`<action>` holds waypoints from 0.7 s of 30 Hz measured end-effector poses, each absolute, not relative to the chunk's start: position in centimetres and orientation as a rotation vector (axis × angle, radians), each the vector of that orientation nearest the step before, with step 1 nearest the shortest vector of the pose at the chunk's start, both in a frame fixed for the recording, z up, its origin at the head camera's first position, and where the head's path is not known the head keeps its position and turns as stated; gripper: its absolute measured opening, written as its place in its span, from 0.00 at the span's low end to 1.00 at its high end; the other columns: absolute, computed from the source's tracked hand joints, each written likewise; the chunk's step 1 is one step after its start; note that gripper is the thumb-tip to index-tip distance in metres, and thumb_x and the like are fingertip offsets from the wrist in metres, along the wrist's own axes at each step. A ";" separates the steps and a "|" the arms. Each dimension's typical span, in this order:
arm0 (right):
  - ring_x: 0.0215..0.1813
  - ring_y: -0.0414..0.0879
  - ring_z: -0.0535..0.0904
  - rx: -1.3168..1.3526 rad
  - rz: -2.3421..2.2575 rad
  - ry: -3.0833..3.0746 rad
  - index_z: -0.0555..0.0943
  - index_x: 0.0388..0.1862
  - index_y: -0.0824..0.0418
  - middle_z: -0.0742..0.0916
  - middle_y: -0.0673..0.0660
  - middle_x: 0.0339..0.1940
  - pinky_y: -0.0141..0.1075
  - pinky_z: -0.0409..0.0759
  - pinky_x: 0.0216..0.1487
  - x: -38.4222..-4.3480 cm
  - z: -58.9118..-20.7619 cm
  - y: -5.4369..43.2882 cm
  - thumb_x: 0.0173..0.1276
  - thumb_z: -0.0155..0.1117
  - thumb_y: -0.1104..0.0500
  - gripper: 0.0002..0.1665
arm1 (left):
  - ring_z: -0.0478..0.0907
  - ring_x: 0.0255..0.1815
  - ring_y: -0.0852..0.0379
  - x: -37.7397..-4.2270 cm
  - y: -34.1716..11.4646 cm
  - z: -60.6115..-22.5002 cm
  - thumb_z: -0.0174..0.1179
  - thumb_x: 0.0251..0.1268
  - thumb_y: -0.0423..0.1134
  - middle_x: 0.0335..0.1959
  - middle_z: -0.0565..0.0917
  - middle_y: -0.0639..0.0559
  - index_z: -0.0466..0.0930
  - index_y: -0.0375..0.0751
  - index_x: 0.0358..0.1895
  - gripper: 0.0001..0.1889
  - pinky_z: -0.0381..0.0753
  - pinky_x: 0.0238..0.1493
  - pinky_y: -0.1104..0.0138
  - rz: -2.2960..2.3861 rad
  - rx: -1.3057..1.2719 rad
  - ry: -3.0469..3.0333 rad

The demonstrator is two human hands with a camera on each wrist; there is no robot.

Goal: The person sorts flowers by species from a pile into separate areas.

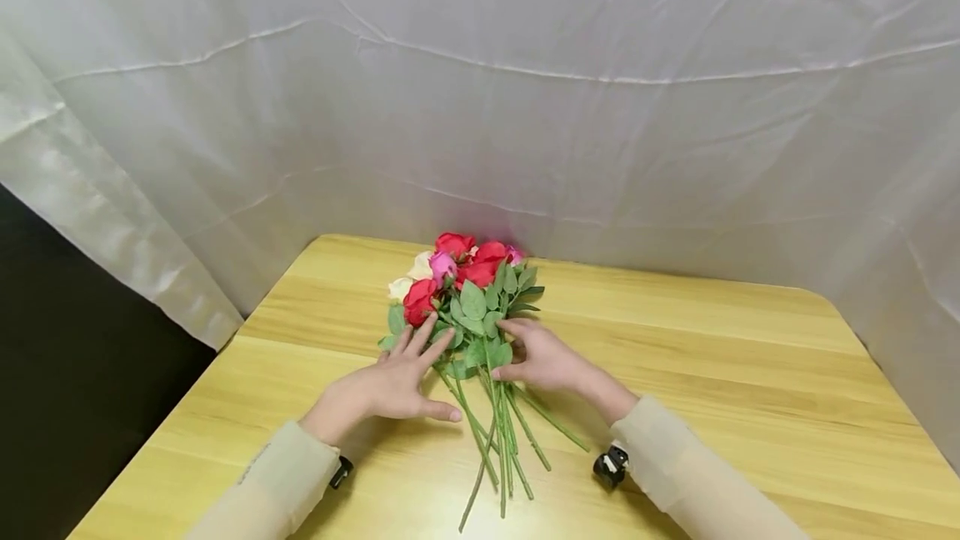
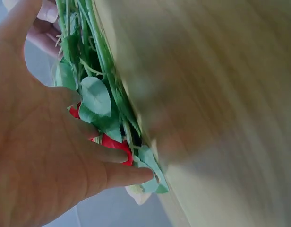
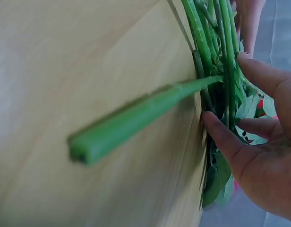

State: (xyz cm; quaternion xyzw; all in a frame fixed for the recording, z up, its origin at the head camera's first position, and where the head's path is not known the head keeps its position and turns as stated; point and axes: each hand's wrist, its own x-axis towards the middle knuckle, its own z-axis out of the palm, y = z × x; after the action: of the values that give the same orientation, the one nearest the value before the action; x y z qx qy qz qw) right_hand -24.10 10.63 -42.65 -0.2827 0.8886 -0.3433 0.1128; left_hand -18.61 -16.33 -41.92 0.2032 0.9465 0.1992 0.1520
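A bunch of roses lies on the wooden table, blooms toward the back edge. In the head view its red rose (image 1: 422, 302), purple-pink rose (image 1: 442, 266) and cream rose (image 1: 401, 290) are above green leaves (image 1: 473, 301). Green stems (image 1: 502, 448) fan out toward the front. My left hand (image 1: 390, 386) spreads its fingers at the bunch's left side, fingertips by the leaves. On the other side, my right hand (image 1: 551, 357) has its thumb and fingers apart, touching stems and leaves. One cut stem (image 3: 136, 124) points toward the right wrist camera.
The wooden table (image 1: 720, 357) has rounded back corners. A pale grey cloth (image 1: 525, 123) hangs behind it and along the sides. At the far left a dark area (image 1: 82, 373) lies beyond the table edge. Both sleeves carry small black devices at the wrists.
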 end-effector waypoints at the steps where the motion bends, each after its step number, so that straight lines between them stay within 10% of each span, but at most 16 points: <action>1: 0.72 0.66 0.72 -0.835 -0.989 2.615 0.64 0.81 0.67 0.67 0.73 0.78 0.57 0.71 0.75 -24.1 -42.7 10.4 0.63 0.80 0.51 0.53 | 0.32 0.81 0.23 -18.6 -16.3 -42.0 0.65 0.56 0.75 0.85 0.26 0.45 0.37 0.57 0.87 0.63 0.45 0.73 0.25 0.572 0.577 2.709; 14: 0.58 0.54 0.82 -0.886 -1.055 2.556 0.65 0.79 0.69 0.72 0.71 0.74 0.44 0.85 0.62 -23.0 -43.7 5.6 0.60 0.82 0.54 0.54 | 0.32 0.82 0.25 -19.6 -18.1 -42.3 0.69 0.54 0.74 0.85 0.26 0.41 0.43 0.41 0.86 0.66 0.60 0.70 0.26 0.588 0.530 2.709; 21: 0.71 0.60 0.75 -0.945 -0.976 2.551 0.63 0.81 0.64 0.68 0.69 0.78 0.51 0.76 0.72 -23.1 -43.9 3.4 0.64 0.79 0.50 0.53 | 0.34 0.82 0.23 -19.0 -20.4 -42.6 0.67 0.56 0.74 0.86 0.30 0.38 0.48 0.34 0.84 0.64 0.59 0.68 0.23 0.569 0.516 2.750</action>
State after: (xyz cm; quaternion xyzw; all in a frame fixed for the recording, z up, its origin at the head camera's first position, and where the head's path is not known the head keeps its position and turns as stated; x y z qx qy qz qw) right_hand -23.11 3.41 -43.85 -0.3243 0.8757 -0.3351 0.1254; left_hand -19.03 -20.40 -42.64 0.1789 0.9533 0.1973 0.1426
